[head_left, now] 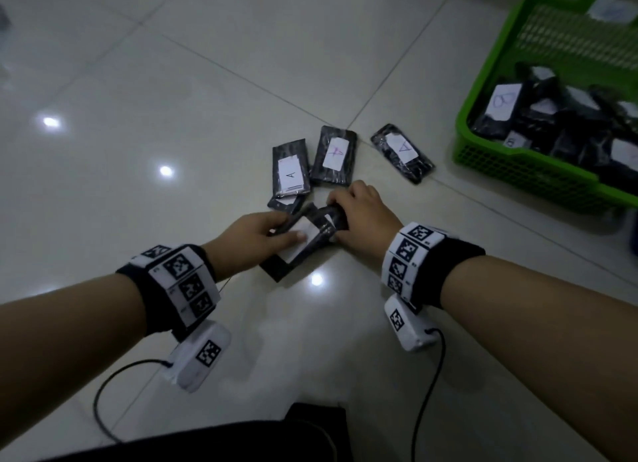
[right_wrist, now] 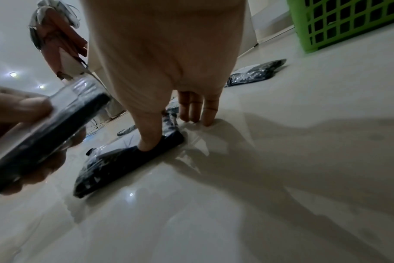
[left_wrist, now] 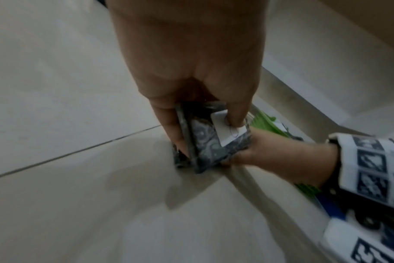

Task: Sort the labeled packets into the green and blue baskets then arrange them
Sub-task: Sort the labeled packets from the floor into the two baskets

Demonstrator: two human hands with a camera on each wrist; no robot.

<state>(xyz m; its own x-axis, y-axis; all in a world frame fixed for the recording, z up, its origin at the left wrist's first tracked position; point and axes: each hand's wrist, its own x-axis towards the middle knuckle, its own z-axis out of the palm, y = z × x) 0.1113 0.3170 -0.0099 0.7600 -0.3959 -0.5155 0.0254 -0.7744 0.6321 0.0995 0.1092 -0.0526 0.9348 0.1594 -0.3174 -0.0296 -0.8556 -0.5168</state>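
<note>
My left hand (head_left: pixel 290 228) grips a black packet (head_left: pixel 303 235) by its white label, thumb on top, fingers underneath. The left wrist view shows that packet (left_wrist: pixel 216 147) raised off the floor, and it appears again in the right wrist view (right_wrist: pixel 50 128). My right hand (head_left: pixel 341 216) is right beside it, over a second black packet (right_wrist: pixel 124 162) lying flat on the tiles. Its thumb presses the top and its fingertips (right_wrist: pixel 196 117) meet the floor at the far edge. Three packets marked A (head_left: pixel 291 171) (head_left: pixel 333 156) (head_left: pixel 402 152) lie just beyond. The green basket (head_left: pixel 483 157) stands at the right.
Several black packets, one marked B (head_left: pixel 505 102), fill the green basket. Another packet (head_left: pixel 284 204) peeks out under the leftmost A packet. A sliver of blue (head_left: pixel 634 233) shows at the right edge. Glossy pale floor tiles (head_left: pixel 138 133) stretch to the left. Cables trail from both wrist cameras.
</note>
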